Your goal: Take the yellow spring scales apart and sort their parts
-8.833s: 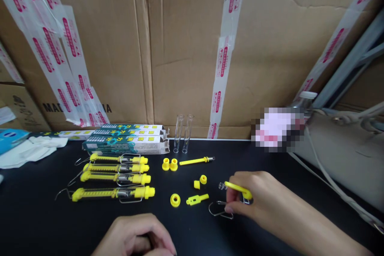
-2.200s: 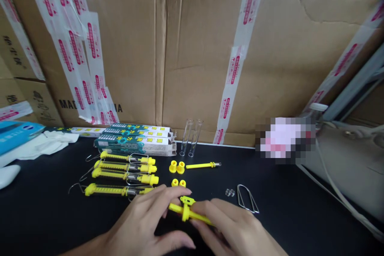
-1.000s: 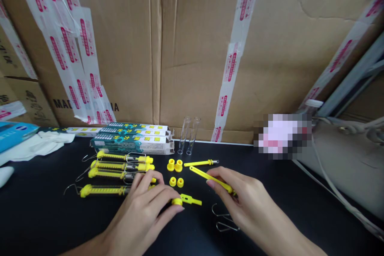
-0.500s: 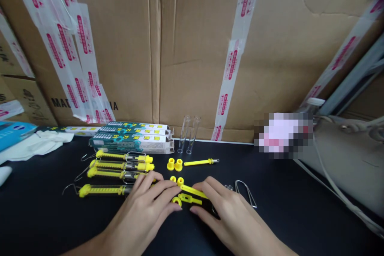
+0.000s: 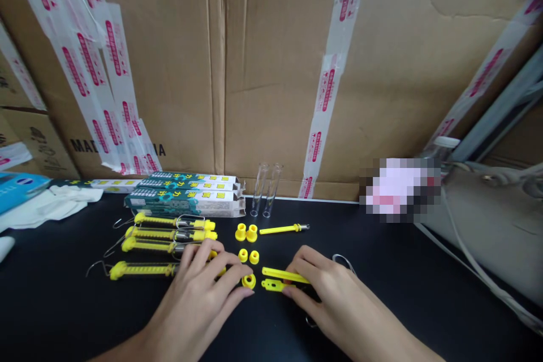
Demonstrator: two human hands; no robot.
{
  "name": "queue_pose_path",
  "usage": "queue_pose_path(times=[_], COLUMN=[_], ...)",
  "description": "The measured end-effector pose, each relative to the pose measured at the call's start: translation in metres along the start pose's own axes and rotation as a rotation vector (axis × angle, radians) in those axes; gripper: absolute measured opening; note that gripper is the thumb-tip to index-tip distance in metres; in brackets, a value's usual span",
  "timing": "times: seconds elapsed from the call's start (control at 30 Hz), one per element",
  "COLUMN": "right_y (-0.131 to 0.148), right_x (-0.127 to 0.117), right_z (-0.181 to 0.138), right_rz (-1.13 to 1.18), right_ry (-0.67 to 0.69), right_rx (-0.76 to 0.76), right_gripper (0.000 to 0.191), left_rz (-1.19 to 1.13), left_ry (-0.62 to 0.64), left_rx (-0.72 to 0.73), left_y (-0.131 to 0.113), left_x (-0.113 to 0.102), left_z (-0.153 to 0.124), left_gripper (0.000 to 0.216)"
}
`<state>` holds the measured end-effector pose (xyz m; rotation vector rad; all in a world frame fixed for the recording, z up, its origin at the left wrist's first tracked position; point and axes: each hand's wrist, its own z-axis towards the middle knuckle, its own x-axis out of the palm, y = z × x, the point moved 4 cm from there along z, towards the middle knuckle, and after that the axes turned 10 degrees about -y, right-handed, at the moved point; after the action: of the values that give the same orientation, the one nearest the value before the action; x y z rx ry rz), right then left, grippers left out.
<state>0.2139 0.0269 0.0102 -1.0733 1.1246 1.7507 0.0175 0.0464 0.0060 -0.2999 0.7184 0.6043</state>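
left hand (image 5: 199, 302) lies spread on the surface (image 5: 403, 271), thumb and forefinger flanking one yellow ring (image 5: 249, 281). right hand (image 5: 335, 300) pinches one yellow rod (image 5: 278, 274), one flat tab (image 5: 270, 285) beside it. at 12 o'clock from the ring: four yellow caps (image 5: 242, 255), two clear tubes (image 5: 265, 198); at 10 o'clock, four assembled scales (image 5: 163, 235).

The left hand (image 5: 199, 288) covers the right end of the nearest spring scale (image 5: 139, 269). The right hand (image 5: 335, 300) hides one end of the yellow rod (image 5: 282, 275) and most of the wire hook (image 5: 344, 261); whether it pinches the rod cannot be told. A pixelated patch (image 5: 399, 189) masks something. The blue box (image 5: 17, 188) is cut by the left edge. The print on the cartons (image 5: 186, 197) is unreadably small.
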Motion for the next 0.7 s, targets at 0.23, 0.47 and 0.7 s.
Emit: queue_pose_path(times=[0.23, 0.47, 0.7], right_y=[-0.003, 0.019, 0.008], right_x=[-0.002, -0.009, -0.015], right_z=[-0.001, -0.007, -0.009], right_rz=[0.056, 0.280, 0.525], right_ry=[-0.035, -0.083, -0.150], right_rx=[0.026, -0.139, 0.029], right_gripper=[0.006, 0.026, 0.047], left_rz=[0.043, -0.245, -0.366], left_ry=[-0.083, -0.091, -0.170], left_rx=[0.008, 0.069, -0.139], left_y=[-0.001, -0.011, -0.001], left_x=[-0.003, -0.013, -0.010], left_z=[-0.001, 0.005, 0.003], left_gripper=[0.026, 0.029, 0.019])
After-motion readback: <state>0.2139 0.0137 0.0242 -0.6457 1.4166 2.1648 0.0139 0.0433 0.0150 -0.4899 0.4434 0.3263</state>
